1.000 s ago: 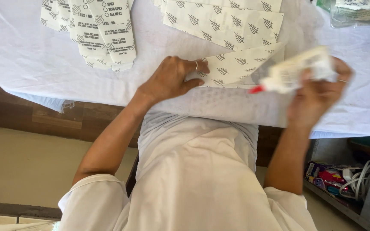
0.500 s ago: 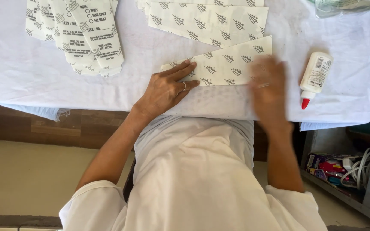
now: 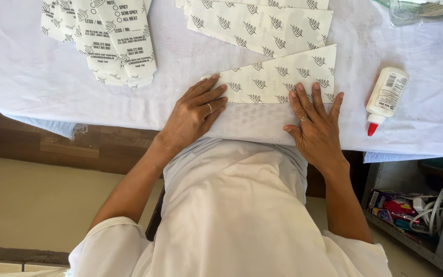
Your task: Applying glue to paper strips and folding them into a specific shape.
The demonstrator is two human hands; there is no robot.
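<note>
Pressing flat, both hands rest on a folded paper sheet (image 3: pixel 278 79) patterned with small leaf marks, lying on the white tablecloth (image 3: pixel 26 92) at the near edge of the table. The left hand (image 3: pixel 196 113) lies open, palm down, on the sheet's left corner; the right hand (image 3: pixel 316 125) lies open, fingers spread, on its near right edge. Neither grasps anything. A glue bottle (image 3: pixel 385 97) lies just right of the right hand. More patterned sheets (image 3: pixel 262 25) sit farther back, and printed paper sleeves (image 3: pixel 108 41) far left.
</note>
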